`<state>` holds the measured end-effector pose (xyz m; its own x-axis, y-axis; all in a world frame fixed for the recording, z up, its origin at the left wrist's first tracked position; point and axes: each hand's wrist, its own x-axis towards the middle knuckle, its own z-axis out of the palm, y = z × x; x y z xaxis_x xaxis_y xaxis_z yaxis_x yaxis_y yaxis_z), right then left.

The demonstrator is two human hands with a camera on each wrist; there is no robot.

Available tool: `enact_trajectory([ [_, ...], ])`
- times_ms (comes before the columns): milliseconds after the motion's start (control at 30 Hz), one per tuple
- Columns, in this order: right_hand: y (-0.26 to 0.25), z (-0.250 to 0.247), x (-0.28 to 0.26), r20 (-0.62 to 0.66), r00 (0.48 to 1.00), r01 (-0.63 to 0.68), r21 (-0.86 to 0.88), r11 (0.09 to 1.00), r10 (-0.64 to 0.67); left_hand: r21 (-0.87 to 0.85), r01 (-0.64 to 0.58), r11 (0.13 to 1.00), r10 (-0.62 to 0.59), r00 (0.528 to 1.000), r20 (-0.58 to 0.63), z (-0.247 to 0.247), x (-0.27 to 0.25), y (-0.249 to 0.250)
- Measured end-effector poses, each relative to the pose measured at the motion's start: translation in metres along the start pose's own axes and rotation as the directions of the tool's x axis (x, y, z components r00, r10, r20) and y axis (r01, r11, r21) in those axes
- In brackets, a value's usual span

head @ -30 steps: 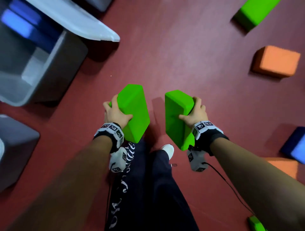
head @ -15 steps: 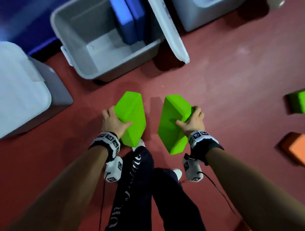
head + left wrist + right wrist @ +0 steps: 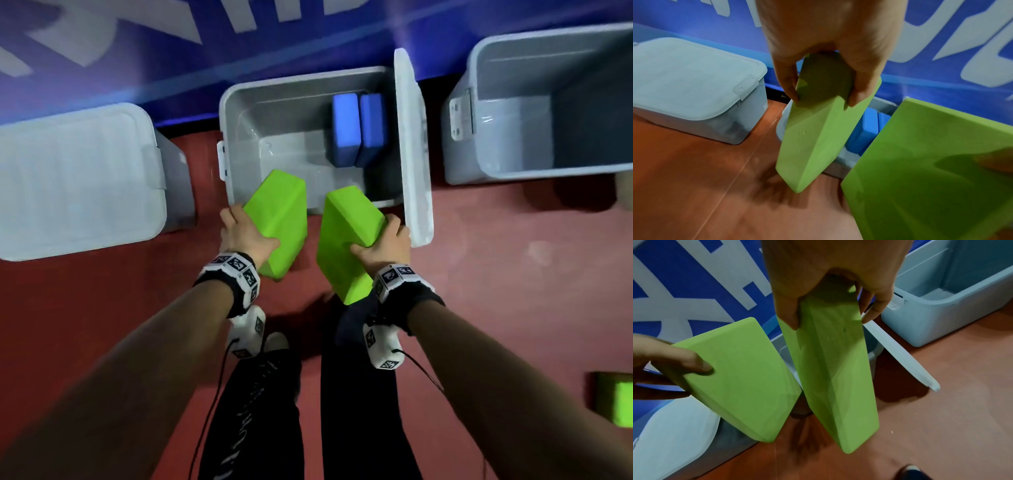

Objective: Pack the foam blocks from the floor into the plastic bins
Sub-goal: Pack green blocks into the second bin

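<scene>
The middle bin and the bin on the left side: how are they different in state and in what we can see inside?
The middle bin is open, its lid standing up at its right side; the left bin has its lid shut. Inside the middle bin two blue blocks stand side by side; the left bin's contents are hidden. Both are grey plastic and stand along the blue wall.

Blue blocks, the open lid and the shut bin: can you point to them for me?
Blue blocks [image 3: 346,130]: head view, top face of the left one, inside the middle bin.
Open lid [image 3: 412,150]: head view, middle of its upright panel.
Shut bin [image 3: 78,178]: head view, middle of its closed top.
</scene>
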<state>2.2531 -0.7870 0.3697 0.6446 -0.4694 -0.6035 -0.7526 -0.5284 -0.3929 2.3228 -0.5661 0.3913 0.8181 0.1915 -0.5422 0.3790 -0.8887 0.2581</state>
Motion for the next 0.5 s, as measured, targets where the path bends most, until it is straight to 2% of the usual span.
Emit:
enact_trajectory([
  [67,-0.012,-0.018,0.018,-0.025,0.999,0.041,0.013,0.999,-0.041,-0.023,0.046,0.999,-0.047,0.998,-0.033,-0.01,0.011,0.022],
  [200,-0.038,-0.041,0.057,-0.063,0.993,0.098,0.044,0.994,-0.095,-0.136,0.055,0.989,-0.069,0.993,-0.101,-0.025,0.042,0.059],
  [333,-0.068,-0.041,0.085,-0.123,0.985,0.128,0.023,0.992,-0.124,-0.079,0.023,0.997,-0.036,0.985,-0.168,-0.029,0.069,0.077],
  [433,-0.094,-0.032,0.102,-0.143,0.987,0.068,0.001,0.998,-0.067,-0.086,0.016,0.996,-0.031,0.984,-0.176,-0.026,0.093,0.077],
  [500,-0.107,-0.024,0.111,-0.13,0.991,0.013,0.002,1.0,-0.013,-0.138,0.05,0.989,-0.067,0.991,-0.12,-0.025,0.11,0.074],
])
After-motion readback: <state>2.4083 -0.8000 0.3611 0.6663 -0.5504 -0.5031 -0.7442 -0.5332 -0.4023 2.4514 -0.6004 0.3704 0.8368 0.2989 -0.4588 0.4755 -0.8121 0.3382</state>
